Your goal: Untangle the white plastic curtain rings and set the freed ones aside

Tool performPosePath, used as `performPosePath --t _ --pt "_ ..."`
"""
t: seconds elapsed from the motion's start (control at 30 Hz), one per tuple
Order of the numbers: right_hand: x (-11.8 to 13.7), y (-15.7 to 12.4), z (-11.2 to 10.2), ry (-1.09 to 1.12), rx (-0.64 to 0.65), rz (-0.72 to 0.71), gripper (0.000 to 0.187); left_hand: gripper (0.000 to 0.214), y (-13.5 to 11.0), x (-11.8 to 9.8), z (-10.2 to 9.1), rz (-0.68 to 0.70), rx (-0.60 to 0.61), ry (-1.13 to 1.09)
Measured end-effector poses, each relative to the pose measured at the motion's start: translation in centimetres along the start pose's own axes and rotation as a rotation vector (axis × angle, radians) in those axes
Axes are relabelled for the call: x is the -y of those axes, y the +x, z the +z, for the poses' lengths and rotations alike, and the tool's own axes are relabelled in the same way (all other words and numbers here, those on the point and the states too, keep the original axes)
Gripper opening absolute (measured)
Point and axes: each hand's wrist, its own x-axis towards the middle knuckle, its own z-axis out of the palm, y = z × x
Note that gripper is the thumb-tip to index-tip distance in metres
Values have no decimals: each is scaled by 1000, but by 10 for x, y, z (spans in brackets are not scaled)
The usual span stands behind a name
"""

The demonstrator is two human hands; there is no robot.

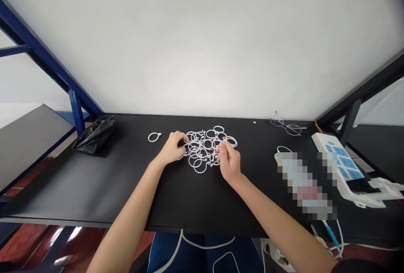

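Note:
A loose pile of white curtain rings, each with a small knob-like catch, lies in the middle of the black table. At the pile's left edge, my left hand curves its fingers, with a gap between thumb and forefinger. Its fingertips are beside or touching the outermost rings. My right hand is closed in a pinch over the right side of the pile, seemingly on a white ring; the fingers partly hide it. One separate white ring lies to the left of my left hand.
A black plastic bag sits at the table's left end. Eyeglasses lie at the back right. Nearer are a blurred-out phone-like object with a cable and a white-and-blue power strip. A white wall rises behind the black table.

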Motion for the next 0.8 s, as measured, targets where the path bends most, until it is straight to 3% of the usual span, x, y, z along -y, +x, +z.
performPosePath --t 0.13,0.53,0.8 --pt "0 0 0 14 5 2 37 34 -1 -7 10 38 32 1" --pt "2 0 1 4 12 -13 35 28 -1 -4 12 82 57 -213" --pt "3 0 1 -2 11 -27 35 27 2 -7 12 10 -3 -363"
